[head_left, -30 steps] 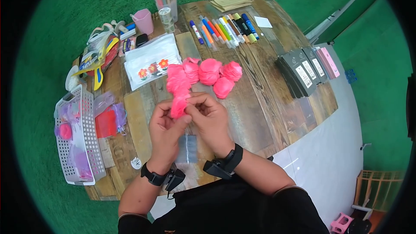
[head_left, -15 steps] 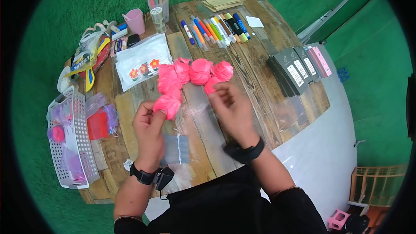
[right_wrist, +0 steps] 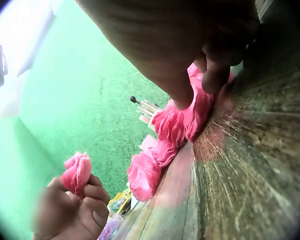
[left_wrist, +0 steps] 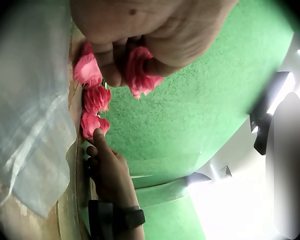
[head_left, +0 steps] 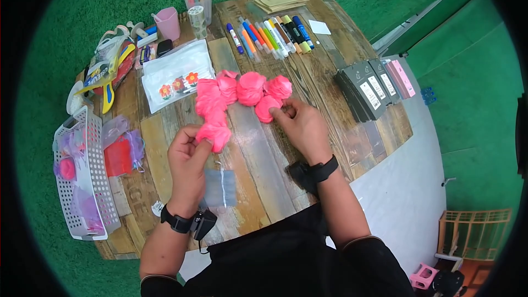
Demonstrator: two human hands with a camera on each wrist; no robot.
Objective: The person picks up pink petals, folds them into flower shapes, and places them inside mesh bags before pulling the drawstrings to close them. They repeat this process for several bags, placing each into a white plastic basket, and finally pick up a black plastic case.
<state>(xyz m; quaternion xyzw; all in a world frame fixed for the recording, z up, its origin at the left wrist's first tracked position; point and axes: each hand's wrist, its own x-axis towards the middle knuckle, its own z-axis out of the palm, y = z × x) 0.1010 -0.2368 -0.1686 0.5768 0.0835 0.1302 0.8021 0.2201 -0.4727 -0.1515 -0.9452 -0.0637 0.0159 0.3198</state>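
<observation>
A chain of bright pink ruffled paper flowers (head_left: 252, 89) lies in an arch on the wooden table. The left hand (head_left: 188, 157) pinches the flower at the chain's left end (head_left: 214, 135) between thumb and fingers; in the right wrist view that flower (right_wrist: 77, 172) is held up off the table. At the other end, the right hand (head_left: 305, 132) has its thumb and index finger at the edge of the lowest right flower (head_left: 266, 109). The left wrist view shows the right hand's (left_wrist: 110, 167) fingertips touching a flower (left_wrist: 94, 125).
A clear zip bag (head_left: 220, 188) lies between the forearms. White pouches with red flowers (head_left: 177, 71), a row of markers (head_left: 273, 36) and envelopes (head_left: 280, 0) are farther back. A white basket (head_left: 104, 181) stands left, dark boxes (head_left: 363, 91) right.
The right hand has left the left-end flower and moved right to the chain's other end. The left hand has stayed on its flower. The head view has shifted slightly.
</observation>
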